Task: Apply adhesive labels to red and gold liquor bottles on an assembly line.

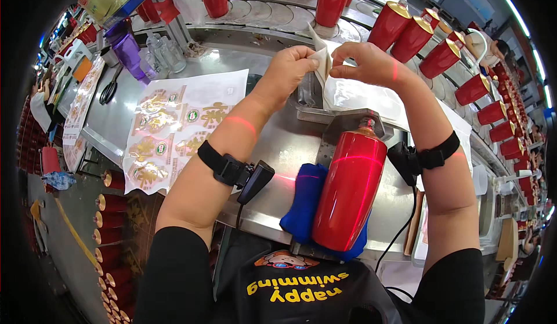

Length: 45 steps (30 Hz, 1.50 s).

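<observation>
My left hand (293,71) and right hand (366,63) are pinching a pale sheet (322,71); blue cloth (304,202) is cushioning the red bottle (348,193) (against scratches, presumably) by the surface's (282,141) near edge.

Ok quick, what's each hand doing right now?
Left hand: closed, pinching a pale sheet.
Right hand: curled at the pale sheet's edge; whether it grips cannot be told.

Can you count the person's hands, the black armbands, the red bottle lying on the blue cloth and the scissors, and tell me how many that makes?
Hands: 2 (left hand, right hand)
Black armbands: 2 (left armband, right armband)
Red bottle on the blue cloth: 1
Scissors: 1 pair
Total: 6
</observation>
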Available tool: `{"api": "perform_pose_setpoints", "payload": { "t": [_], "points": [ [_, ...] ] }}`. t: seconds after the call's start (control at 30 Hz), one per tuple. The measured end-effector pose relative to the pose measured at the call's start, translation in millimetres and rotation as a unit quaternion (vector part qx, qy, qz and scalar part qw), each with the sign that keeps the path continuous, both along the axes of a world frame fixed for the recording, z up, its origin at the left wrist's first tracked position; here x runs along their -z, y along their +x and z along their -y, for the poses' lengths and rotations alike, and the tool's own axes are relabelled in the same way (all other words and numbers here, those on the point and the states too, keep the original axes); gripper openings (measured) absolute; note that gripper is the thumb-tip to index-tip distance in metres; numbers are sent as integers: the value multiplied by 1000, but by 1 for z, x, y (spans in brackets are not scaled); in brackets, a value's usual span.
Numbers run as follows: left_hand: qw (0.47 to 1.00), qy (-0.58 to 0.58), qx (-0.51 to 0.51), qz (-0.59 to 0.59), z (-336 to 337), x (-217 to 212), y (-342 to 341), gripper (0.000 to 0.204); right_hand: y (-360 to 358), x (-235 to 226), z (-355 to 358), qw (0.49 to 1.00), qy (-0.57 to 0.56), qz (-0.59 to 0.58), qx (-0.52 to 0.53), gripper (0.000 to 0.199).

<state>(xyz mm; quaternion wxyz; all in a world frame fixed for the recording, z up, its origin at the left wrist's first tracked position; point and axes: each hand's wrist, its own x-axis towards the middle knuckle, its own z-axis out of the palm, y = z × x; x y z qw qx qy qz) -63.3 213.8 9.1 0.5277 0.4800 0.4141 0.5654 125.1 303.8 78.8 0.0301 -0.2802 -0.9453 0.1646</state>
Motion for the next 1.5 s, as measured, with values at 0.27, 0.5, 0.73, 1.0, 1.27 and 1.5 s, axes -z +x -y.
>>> {"api": "perform_pose_setpoints", "payload": {
  "t": [0.27,0.5,0.73,1.0,1.27,1.5],
  "points": [
    [1000,23,7,-15,0,-3,6,12,9,16,1,985,-134,-111,5,33],
    [999,28,13,-9,-1,-1,5,13,15,18,9,952,-254,-148,84,34],
    [999,34,13,20,-3,6,5,13,19,32,5,928,-298,-205,92,24],
    [983,-21,-119,-138,3,26,-25,11,40,54,-11,967,154,-90,184,23],
    [906,-62,-233,-349,21,36,-31,25,133,55,22,948,69,-102,293,20],
    [837,195,-103,-500,73,-8,19,46,132,34,37,902,220,182,324,40]
  ]
}}
